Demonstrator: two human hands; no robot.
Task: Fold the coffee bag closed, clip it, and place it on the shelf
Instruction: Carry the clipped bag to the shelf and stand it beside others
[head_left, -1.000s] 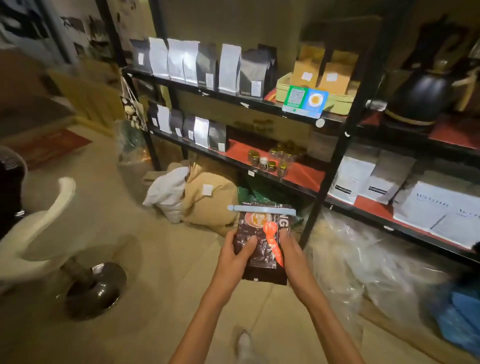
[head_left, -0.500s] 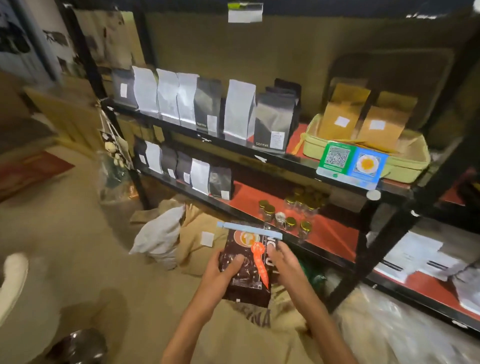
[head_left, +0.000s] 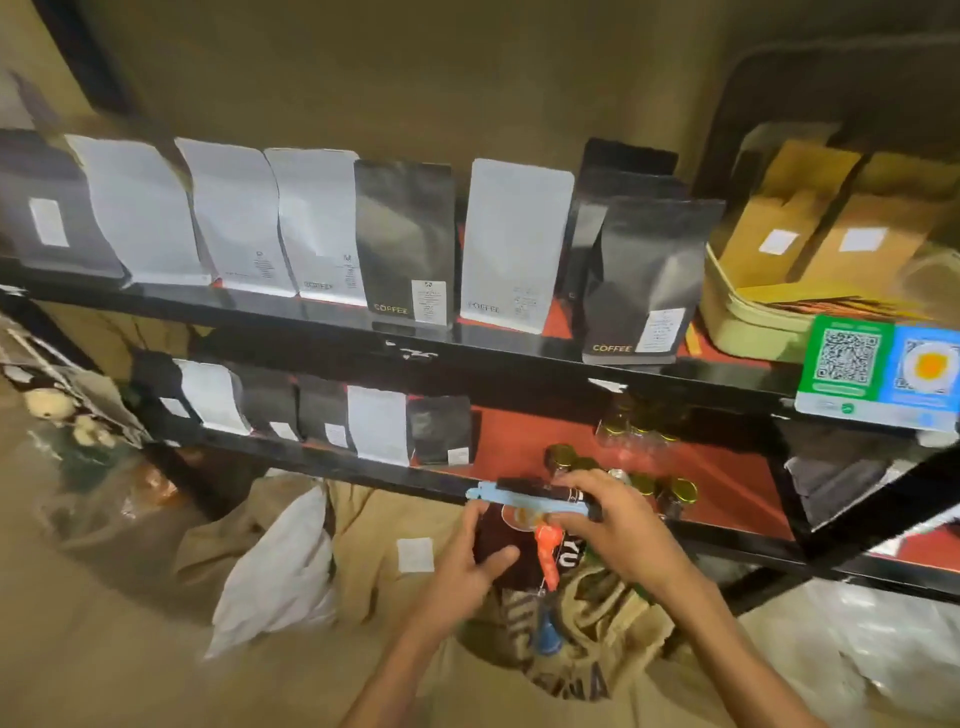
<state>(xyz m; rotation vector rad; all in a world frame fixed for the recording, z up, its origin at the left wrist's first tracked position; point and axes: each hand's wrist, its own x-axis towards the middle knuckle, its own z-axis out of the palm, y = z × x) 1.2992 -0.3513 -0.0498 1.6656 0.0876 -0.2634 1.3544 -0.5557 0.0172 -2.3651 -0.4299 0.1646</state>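
I hold a dark brown coffee bag (head_left: 501, 540) with an orange streak on its front, just in front of the lower shelf (head_left: 587, 441) with its red surface. A light blue clip (head_left: 519, 499) is clamped across the bag's folded top. My left hand (head_left: 462, 571) grips the bag's left side, thumb on its front. My right hand (head_left: 613, 530) holds the bag's upper right corner, fingers over the clip's end. The bag's lower part is hidden behind my hands.
The upper shelf (head_left: 467, 358) carries a row of white and black coffee pouches and a tray of brown boxes (head_left: 810, 244). Small gold-lidded jars (head_left: 670, 491) stand on the lower shelf beside my right hand. Burlap sacks (head_left: 587, 649) and a white bag (head_left: 280, 566) lie on the floor.
I have stepped closer to the shelves and lifted the clipped bag up toward the lower shelf. My right hand has moved from the bag's side up to its clipped top.
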